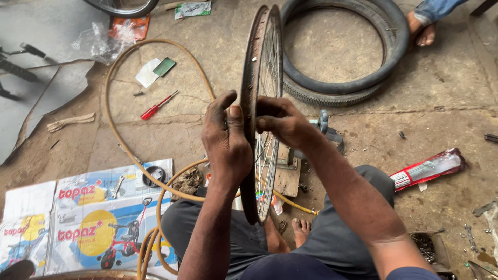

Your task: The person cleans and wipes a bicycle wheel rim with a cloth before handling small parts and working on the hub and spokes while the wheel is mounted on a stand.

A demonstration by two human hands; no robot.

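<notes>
A spoked bicycle wheel rim stands upright on edge between my knees, seen almost edge-on. My left hand presses flat against the rim's left side, fingers up along the rim edge. My right hand grips the rim from the right, thumb and fingers curled over its edge. Both hands are dark with grease. The rim's lower part disappears between my legs near my bare foot.
Two black tyres lie stacked on the concrete floor behind the rim. A yellow air hose loops at left, near a red screwdriver. Flattened printed cardboard lies lower left. A red-and-white packet lies right. Another person's foot shows top right.
</notes>
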